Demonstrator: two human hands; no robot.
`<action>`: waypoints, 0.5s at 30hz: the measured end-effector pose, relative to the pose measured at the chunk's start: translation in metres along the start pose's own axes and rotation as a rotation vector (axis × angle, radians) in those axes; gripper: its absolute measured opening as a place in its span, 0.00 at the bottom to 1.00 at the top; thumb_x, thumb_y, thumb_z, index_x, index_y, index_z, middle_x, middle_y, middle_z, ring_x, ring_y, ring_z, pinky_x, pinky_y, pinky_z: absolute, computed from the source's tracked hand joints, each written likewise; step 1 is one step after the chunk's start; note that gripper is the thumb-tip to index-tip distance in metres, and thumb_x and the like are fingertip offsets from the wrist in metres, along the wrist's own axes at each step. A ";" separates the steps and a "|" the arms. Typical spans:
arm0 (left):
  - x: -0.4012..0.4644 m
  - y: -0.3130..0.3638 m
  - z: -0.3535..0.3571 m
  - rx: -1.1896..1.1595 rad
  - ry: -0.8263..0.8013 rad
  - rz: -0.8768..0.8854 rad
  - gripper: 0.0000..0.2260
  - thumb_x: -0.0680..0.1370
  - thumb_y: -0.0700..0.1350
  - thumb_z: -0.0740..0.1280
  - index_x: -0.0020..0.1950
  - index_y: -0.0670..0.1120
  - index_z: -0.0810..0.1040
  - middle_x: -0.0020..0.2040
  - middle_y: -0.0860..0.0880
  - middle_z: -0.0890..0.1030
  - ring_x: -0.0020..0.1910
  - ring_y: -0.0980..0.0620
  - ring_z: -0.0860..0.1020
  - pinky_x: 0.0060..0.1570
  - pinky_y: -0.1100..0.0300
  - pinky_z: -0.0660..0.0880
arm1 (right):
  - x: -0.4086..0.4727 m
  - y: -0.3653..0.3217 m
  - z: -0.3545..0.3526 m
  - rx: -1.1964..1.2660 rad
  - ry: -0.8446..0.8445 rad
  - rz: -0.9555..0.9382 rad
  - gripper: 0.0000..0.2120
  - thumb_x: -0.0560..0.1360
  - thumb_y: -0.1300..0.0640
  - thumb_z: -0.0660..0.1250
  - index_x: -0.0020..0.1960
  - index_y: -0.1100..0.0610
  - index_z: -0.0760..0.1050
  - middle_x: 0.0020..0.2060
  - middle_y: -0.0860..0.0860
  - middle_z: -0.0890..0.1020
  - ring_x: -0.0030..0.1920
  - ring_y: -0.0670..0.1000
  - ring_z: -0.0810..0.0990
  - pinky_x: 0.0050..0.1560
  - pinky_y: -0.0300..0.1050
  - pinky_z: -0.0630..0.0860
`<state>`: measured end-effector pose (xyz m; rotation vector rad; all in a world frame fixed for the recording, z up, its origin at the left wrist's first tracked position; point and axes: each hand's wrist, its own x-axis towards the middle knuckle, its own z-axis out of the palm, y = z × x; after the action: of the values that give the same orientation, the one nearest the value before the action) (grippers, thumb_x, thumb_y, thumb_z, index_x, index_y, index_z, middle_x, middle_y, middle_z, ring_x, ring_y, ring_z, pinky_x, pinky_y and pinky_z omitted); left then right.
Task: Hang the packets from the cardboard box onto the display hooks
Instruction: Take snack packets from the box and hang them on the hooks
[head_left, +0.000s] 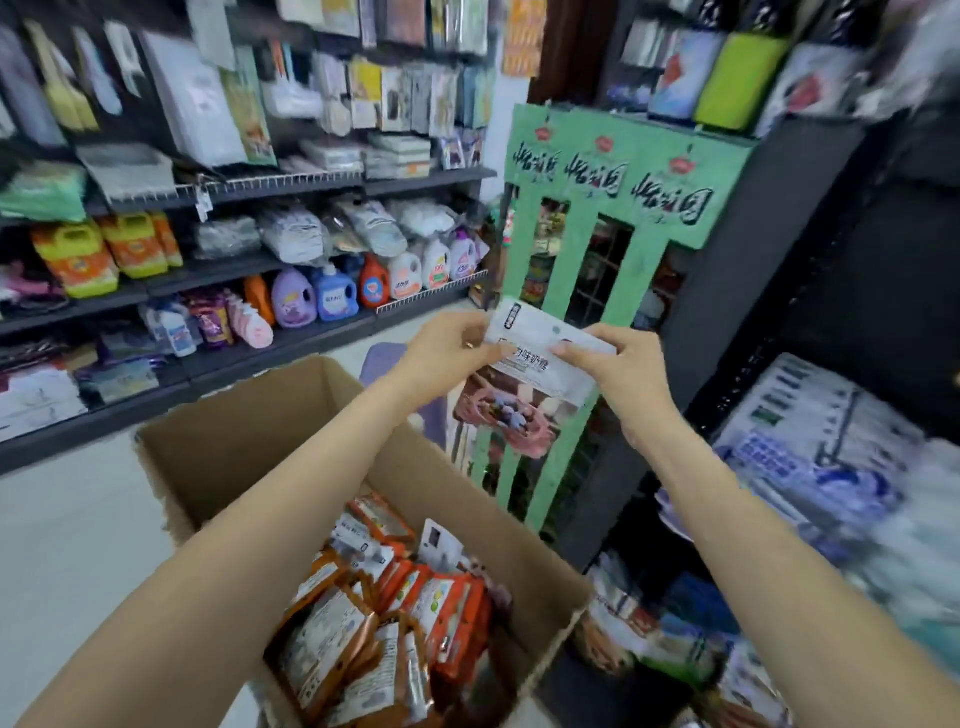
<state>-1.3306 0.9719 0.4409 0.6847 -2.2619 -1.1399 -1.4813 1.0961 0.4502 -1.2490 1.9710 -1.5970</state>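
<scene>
Shelves (291, 270) of detergent bottles (332, 293) flank pale floor tiles (67, 519).

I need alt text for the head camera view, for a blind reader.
Both hands, left hand and right hand, hold one packet by its top before a green display rack. Below is an open cardboard box of orange packets.

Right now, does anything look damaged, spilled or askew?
Nothing spilled. The cardboard box has a ragged, torn top edge, and the packets inside lie in a jumbled heap. Both hands hold one packet upright.
</scene>
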 end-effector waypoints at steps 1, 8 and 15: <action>0.003 0.024 0.012 -0.043 0.002 0.028 0.10 0.75 0.49 0.70 0.39 0.48 0.72 0.35 0.49 0.76 0.36 0.49 0.76 0.40 0.54 0.71 | -0.006 -0.007 -0.021 0.020 0.030 -0.020 0.14 0.68 0.57 0.76 0.38 0.68 0.79 0.37 0.67 0.79 0.35 0.52 0.74 0.39 0.46 0.68; 0.017 0.183 0.117 -0.210 0.007 0.288 0.07 0.73 0.38 0.71 0.45 0.48 0.76 0.40 0.52 0.78 0.34 0.63 0.75 0.36 0.68 0.72 | -0.056 -0.036 -0.181 0.059 0.246 -0.093 0.09 0.68 0.55 0.75 0.32 0.55 0.77 0.31 0.55 0.77 0.34 0.51 0.73 0.34 0.50 0.68; 0.019 0.289 0.239 -0.204 -0.086 0.454 0.04 0.73 0.43 0.72 0.46 0.46 0.81 0.41 0.53 0.81 0.40 0.56 0.77 0.41 0.66 0.72 | -0.116 -0.028 -0.324 -0.009 0.474 -0.113 0.06 0.69 0.56 0.75 0.41 0.57 0.81 0.36 0.51 0.83 0.39 0.50 0.80 0.41 0.44 0.75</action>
<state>-1.5569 1.2463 0.5611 0.0346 -2.1740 -1.1599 -1.6301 1.3910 0.5505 -1.0713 2.2067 -2.0974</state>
